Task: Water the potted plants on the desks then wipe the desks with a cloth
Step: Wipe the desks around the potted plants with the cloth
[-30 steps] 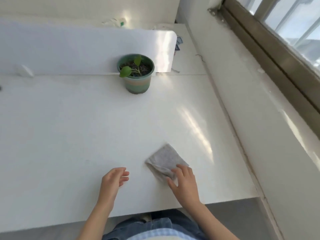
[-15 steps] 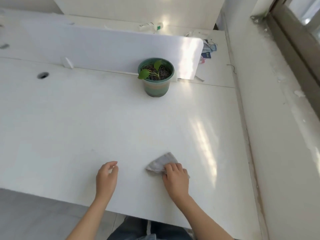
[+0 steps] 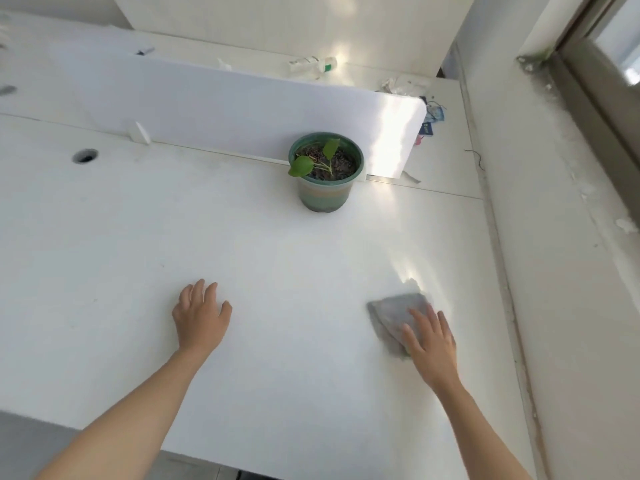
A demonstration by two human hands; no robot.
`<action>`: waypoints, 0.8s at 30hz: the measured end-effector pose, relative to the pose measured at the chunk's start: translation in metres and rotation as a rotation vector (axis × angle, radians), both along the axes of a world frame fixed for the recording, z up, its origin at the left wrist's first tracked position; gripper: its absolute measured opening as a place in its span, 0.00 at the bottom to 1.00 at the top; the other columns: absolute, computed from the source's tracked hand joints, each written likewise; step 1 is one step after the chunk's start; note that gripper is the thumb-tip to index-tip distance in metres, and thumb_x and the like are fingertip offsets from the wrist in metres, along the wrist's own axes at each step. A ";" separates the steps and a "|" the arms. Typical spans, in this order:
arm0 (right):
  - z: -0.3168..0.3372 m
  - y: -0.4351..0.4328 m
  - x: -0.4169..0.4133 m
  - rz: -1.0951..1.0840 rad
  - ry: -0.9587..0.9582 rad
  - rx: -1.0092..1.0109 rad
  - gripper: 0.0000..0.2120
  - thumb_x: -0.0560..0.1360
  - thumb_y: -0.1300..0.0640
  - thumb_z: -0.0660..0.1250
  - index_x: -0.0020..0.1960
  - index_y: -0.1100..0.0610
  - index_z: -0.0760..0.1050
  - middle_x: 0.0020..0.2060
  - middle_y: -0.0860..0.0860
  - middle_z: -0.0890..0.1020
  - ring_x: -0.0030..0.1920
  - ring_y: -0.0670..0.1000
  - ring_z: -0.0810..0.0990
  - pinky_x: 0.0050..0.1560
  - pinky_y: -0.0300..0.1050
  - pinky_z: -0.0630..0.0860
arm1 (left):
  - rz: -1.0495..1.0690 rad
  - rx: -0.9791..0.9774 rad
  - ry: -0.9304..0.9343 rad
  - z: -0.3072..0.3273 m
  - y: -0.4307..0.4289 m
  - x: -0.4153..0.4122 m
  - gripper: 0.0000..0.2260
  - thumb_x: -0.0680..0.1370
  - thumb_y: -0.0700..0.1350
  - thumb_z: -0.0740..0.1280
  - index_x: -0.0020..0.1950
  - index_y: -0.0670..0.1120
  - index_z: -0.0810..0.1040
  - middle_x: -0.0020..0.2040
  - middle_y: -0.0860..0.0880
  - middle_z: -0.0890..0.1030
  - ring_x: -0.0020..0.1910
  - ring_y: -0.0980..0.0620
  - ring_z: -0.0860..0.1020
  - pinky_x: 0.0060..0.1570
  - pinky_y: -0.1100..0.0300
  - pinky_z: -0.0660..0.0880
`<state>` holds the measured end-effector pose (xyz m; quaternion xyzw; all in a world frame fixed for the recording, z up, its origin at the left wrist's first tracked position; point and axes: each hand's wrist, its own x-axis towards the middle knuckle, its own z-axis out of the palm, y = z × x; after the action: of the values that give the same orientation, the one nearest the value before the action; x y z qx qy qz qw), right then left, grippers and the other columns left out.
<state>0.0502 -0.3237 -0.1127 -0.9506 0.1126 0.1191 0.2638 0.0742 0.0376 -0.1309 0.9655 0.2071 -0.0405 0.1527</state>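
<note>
- The right hand (image 3: 431, 341) lies flat on the grey cloth (image 3: 393, 311), fingers straight and a little spread. It presses the cloth rather than gripping it, and nothing is pinched.
- The cloth sits folded on the white desk (image 3: 277, 265), towards its right side, near the strip of sunlight and not far from the wall-side edge. Its near corner is under the palm.
- The left hand (image 3: 201, 315) rests on the desk well apart from the cloth, fingers relaxed and holding nothing. It looks placed to steady the body.
- The step in hand seems to be wiping. A flat palm with even weight should drag the whole fold along instead of letting it bunch under the fingertips.
- Long overlapping strokes, from the right edge across to the left, would likely cover the surface without gaps. The bracing hand has to lift out of the way when the cloth reaches it.
- The potted plant (image 3: 325, 171) stands at the back, just in front of the white divider panel (image 3: 225, 109). Wipe around its base, or lift it rather than shove it, as a knock could tip soil out.
- The cable hole (image 3: 85, 155) at the far left may catch a cloth corner, so ease the pressure there.
</note>
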 end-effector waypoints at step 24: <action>-0.035 0.093 0.194 -0.129 -0.110 -0.361 0.37 0.71 0.36 0.53 0.71 0.58 0.59 0.71 0.68 0.57 0.72 0.67 0.55 0.68 0.69 0.52 | -0.091 0.158 -0.034 -0.034 0.029 0.030 0.25 0.69 0.53 0.55 0.59 0.40 0.76 0.61 0.37 0.77 0.62 0.43 0.64 0.57 0.48 0.58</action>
<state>0.2445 -0.2309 -0.1477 -0.9784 0.1780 0.0276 0.1018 0.1040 0.0670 -0.1645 0.9835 0.1629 -0.0147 0.0777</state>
